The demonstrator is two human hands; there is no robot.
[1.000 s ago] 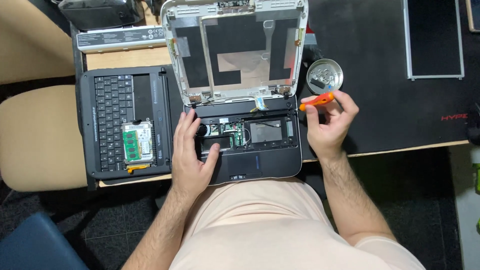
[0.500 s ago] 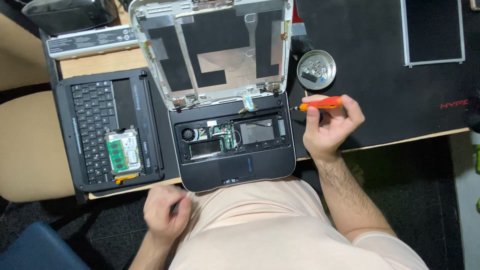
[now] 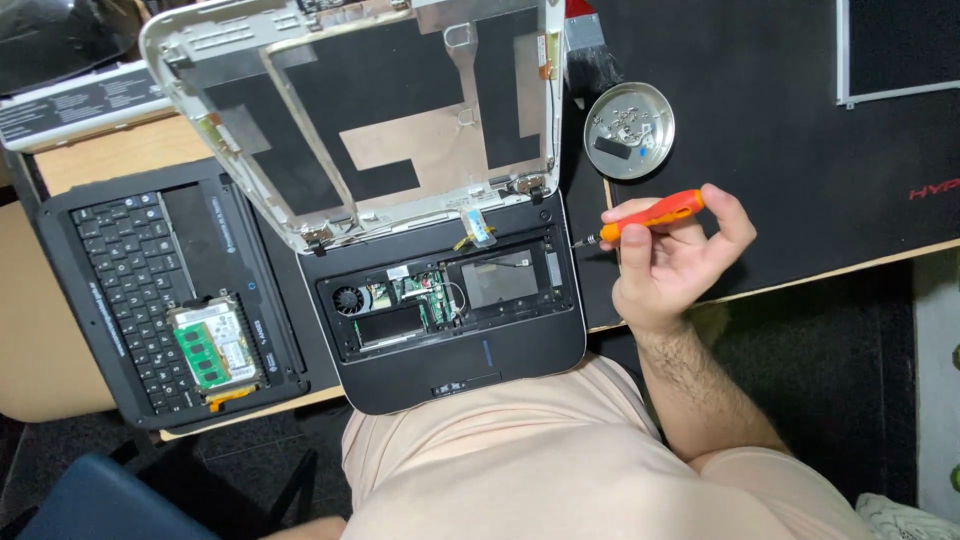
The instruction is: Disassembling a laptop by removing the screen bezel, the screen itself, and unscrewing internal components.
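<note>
Right hand (image 3: 668, 262) pinches orange screwdriver (image 3: 650, 217) beside laptop base's (image 3: 470, 350) edge — left hand unseen

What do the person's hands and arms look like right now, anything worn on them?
Only the right hand shows. It is bare: no glove, ring or watch in view. The right forearm is bare too, with dark hair and no sleeve down to the elbow. A pale peach top covers the body below. The left hand and arm are out of the picture.

right hand (image 3: 672, 262) gripping orange screwdriver (image 3: 648, 217), opened laptop (image 3: 452, 300)
</note>
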